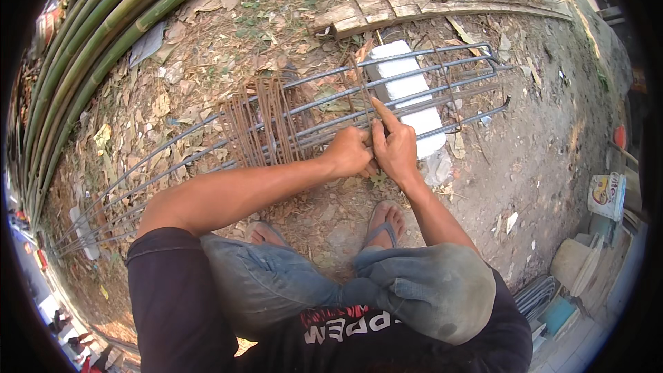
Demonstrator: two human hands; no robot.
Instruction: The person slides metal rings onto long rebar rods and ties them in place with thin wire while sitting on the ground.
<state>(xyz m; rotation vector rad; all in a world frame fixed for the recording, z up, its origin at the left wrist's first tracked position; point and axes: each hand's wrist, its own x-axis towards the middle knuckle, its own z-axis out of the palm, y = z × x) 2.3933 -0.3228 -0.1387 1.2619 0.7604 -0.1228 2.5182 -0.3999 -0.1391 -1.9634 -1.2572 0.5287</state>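
Observation:
A long cage of steel reinforcing bars (324, 105) lies across the ground in front of my feet. My left hand (350, 152) is closed at its near side; what its curled fingers hold is hidden. Right beside it, my right hand (396, 148) grips a thin, rusty stirrup (360, 83) that crosses the bars, its index finger stretched along it over a bar. To the left, a tight bunch of rusty stirrups (261, 124) hangs around the bars. A white foam block (400, 86) lies under the bars' right part, propping them.
Green bamboo poles (131, 21) lie at the far left, and wooden planks (414, 8) at the back. A white block (83, 235) sits near the bars' left end. At the right are a white bucket (606, 195) and a coil of wire (535, 297). Dry leaves litter the dirt.

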